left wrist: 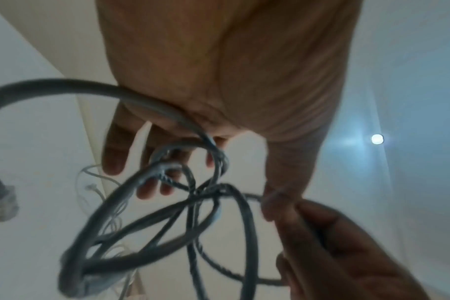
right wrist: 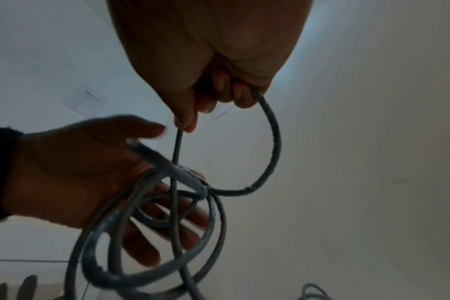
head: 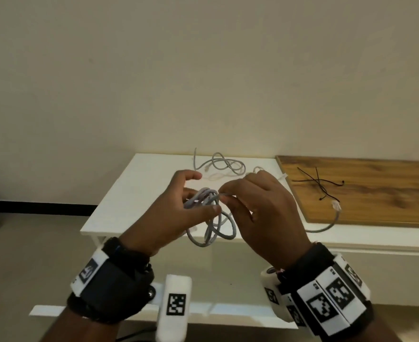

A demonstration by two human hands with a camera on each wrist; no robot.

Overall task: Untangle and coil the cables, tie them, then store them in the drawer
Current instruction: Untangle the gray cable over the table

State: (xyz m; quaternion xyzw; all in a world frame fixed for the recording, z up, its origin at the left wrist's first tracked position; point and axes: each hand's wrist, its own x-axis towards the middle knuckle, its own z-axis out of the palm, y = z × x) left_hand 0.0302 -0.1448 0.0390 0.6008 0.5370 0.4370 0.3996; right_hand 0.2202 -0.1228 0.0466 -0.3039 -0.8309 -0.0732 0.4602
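A grey cable coil [head: 203, 197] hangs in the air above the white table's [head: 134, 193] front edge, between both hands. My left hand [head: 176, 206] carries its loops [left wrist: 75, 270] over spread, fairly straight fingers [right wrist: 141, 249], with the thumb reaching toward the right fingertips. My right hand [head: 260, 208] pinches one strand [right wrist: 177, 142] between thumb and forefinger, and its other fingers curl round a further loop [right wrist: 275, 138]. A tail with a clear plug [head: 336, 206] trails onto the wooden board [head: 376, 193]. A second grey cable [head: 238, 172] lies loose at the table's back.
Thin black ties [head: 318, 182] lie crossed on the wooden board to the right. A pale wall stands close behind the table. Below and nearer to me runs a white ledge [head: 129, 309]; whether it is a drawer I cannot tell.
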